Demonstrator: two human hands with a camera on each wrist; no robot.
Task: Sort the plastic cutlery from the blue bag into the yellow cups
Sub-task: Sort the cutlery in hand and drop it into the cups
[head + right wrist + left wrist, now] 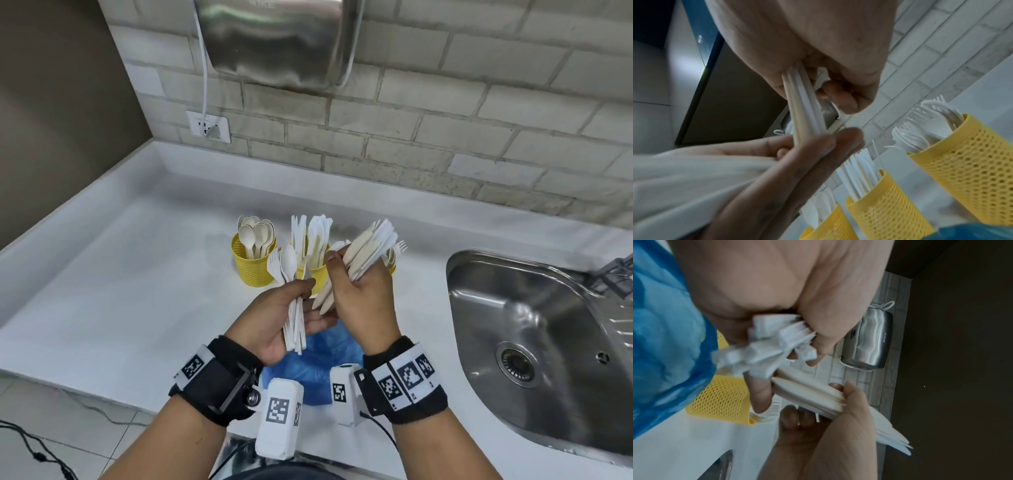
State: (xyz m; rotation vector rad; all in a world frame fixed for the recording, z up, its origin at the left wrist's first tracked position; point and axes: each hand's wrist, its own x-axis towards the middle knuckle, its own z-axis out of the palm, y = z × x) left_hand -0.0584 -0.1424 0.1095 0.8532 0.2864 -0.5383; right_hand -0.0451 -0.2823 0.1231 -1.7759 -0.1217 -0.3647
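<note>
Head view: my left hand (291,315) grips a mixed bundle of white spoons and forks (291,298), heads up, handles running down across the palm. My right hand (359,291) is clamped on a bunch of knives (366,253), blades fanned up and to the right. Both hands sit close together above the blue bag (322,363), which lies crumpled on the white counter (120,291). Behind them stand three yellow mesh cups: the spoon cup (251,263) on the left, the knife cup (317,274) in the middle, the fork cup (392,263) mostly hidden behind my right hand. A steel sink (534,342) lies to the right.

Left wrist view: fingers curl round white handle ends (772,344); the knife bunch (818,395) sits just below, held by the other hand. Blue bag (663,337) at left, one yellow cup (723,402) behind it.

Right wrist view: fingers close on knife handles (803,105). Fork cup (972,170), knife cup (890,207), spoon cup (830,225) line up at lower right.
</note>
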